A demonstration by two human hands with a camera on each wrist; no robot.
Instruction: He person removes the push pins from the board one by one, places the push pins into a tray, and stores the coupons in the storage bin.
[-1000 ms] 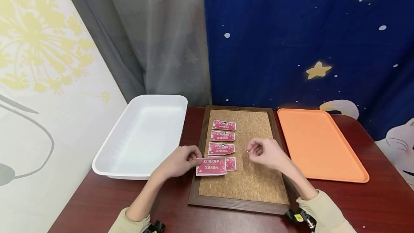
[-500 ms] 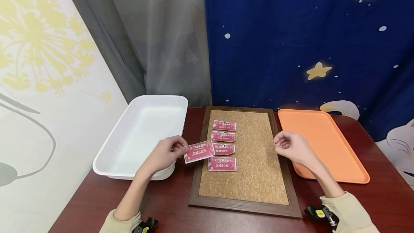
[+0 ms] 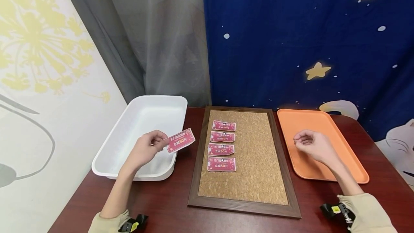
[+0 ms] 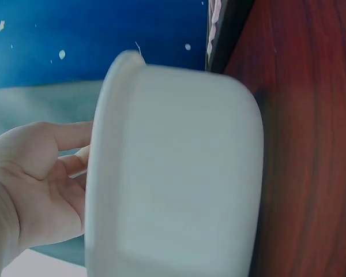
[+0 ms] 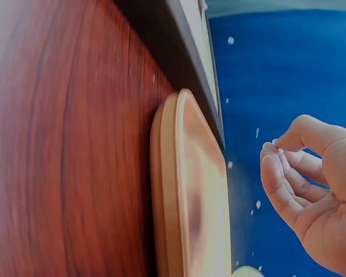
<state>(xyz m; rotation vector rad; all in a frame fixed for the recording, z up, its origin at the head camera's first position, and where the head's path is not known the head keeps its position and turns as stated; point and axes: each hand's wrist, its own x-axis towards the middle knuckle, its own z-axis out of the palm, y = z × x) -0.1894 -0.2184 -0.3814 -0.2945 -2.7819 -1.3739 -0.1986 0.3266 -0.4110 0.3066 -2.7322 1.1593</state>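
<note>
My left hand (image 3: 143,152) pinches a pink-red paper coupon (image 3: 181,140) by its left end, above the right rim of the white plastic bin (image 3: 106,136). In the left wrist view the bin's wall (image 4: 184,167) hides the fingertips of my left hand (image 4: 43,179) and the coupon. Over the orange tray (image 3: 310,121), my right hand (image 3: 315,146) has thumb and forefinger pinched together. A tiny pale pin shows between those fingertips of my right hand (image 5: 317,184), hard to make out. Several similar coupons (image 3: 221,164) hang in a column on the cork board (image 3: 255,161), each under a small pin (image 3: 222,160).
The board's brown wooden frame (image 3: 242,206) lies between bin and tray on the dark red table (image 3: 168,208). Behind the table hang a grey curtain (image 3: 168,39) and a blue starry curtain (image 3: 275,46). A patterned white wall (image 3: 48,100) stands at left.
My left hand has carried the coupon off the board leftward to the bin's rim, uncovering the lowest pinned coupon. My right hand has moved right from the board to over the orange tray.
</note>
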